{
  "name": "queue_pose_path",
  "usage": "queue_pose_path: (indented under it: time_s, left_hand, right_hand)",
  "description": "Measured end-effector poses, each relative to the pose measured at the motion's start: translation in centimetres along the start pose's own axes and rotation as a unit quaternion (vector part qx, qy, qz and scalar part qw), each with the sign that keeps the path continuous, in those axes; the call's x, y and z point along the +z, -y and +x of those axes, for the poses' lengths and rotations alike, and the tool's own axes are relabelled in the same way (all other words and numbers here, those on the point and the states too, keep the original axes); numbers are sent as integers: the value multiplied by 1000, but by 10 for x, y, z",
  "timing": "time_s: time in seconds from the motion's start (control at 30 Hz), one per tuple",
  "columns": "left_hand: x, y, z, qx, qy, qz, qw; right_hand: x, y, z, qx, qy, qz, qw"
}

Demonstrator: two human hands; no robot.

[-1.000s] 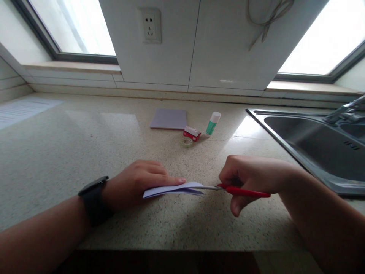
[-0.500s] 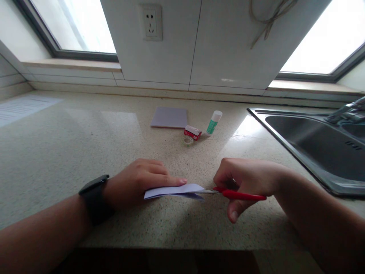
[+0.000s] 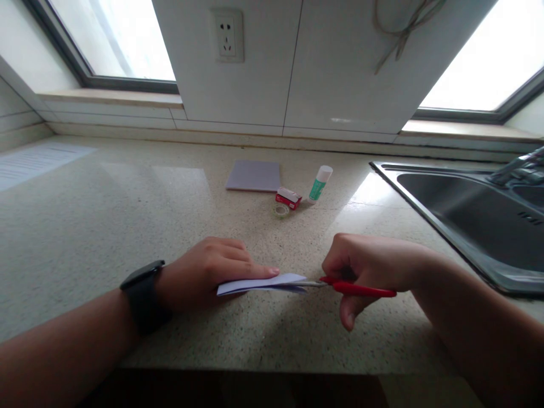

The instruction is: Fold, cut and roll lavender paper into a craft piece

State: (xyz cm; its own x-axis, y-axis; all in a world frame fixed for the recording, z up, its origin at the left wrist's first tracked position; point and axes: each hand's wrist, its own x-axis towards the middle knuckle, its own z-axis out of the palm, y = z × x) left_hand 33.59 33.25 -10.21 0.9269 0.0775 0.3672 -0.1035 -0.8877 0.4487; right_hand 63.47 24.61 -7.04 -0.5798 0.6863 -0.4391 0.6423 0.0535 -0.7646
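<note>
Currently, left hand [image 3: 208, 269] presses flat on folded paper [image 3: 261, 283] on the counter [image 3: 85, 226]. Right hand [image 3: 368, 269] grips red scissors [image 3: 355, 289], blades entering the paper's edge.

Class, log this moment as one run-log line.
left hand: pressing folded paper on counter | right hand: holding red scissors, blades at paper edge | behind: glue stick, tape roll

left hand [image 3: 208, 271]: bare, no ring seen | left wrist: black smartwatch [image 3: 142, 294], dark rounded face, wide black strap | left forearm: bare, no sleeve | right hand [image 3: 374, 269]: bare | right forearm: bare, no sleeve
</note>
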Motion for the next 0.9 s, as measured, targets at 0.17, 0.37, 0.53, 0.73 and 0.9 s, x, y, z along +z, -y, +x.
queue_pose_path:
  time_s: [0.17, 0.37, 0.53, 0.73, 0.9]
  left_hand:
    - [0, -1, 1, 0, 10, 3, 1000]
    - [0, -1, 1, 16, 16, -4, 1000]
    - [0, -1, 2, 19, 24, 6, 1000]
    - [0, -1, 2, 23, 27, -1, 999]
    - [2, 0, 1, 28, 14, 0, 1000]
  right_hand:
    - [0, 0, 0, -5, 2, 4, 1000]
    - [1, 0, 1, -13, 8, -1, 1000]
    - [2, 7, 1, -5, 16, -7, 1000]
    - [2, 7, 2, -11, 9, -7, 1000]
    - [3, 4, 2, -9, 0, -20, 1000]
